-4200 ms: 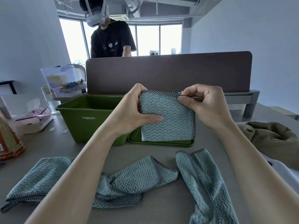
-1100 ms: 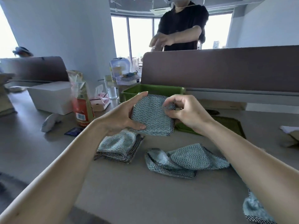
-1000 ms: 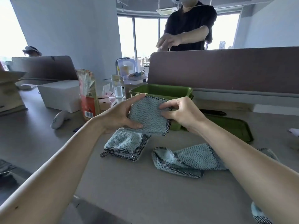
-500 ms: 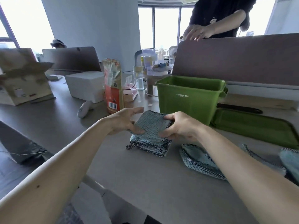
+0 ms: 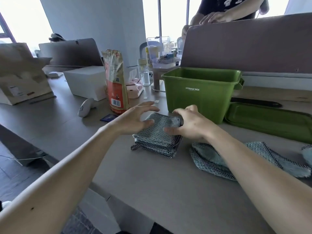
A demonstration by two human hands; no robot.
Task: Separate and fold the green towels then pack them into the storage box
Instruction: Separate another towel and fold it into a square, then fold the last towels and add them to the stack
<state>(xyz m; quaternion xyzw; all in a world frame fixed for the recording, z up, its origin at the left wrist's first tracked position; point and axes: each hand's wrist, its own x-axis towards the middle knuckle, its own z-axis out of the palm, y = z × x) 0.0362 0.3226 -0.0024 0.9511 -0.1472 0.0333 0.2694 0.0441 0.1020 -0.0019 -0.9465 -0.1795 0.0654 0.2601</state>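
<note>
A stack of folded towels (image 5: 157,137) is seen lying on the grey table (image 5: 168,191), just in front of the green storage box (image 5: 200,92), which is taken as the landmark throughout; the stack is made of teal waffle cloth edged with black-and-white check, and its uppermost towel is squared over those beneath. The left hand (image 5: 135,119) is held over the stack's left side, on the near-left of the storage box; its fingers (image 5: 148,105) are spread and uncurled, and only the thumb is laid on the cloth, nothing being gripped. The right hand (image 5: 192,124) is rested on the stack's right edge, directly before the box front; its fingers are loosely bent and opened, the thumb being pressed on the top towel without any pinch. An unfolded towel (image 5: 219,159) is spread to the near-right of the box, partly hidden by the right forearm. The box lid (image 5: 270,122) is laid flat just right of the box; an orange paper bag (image 5: 116,85) is stood upright to its left. The box is open-topped; its contents cannot be told.
</note>
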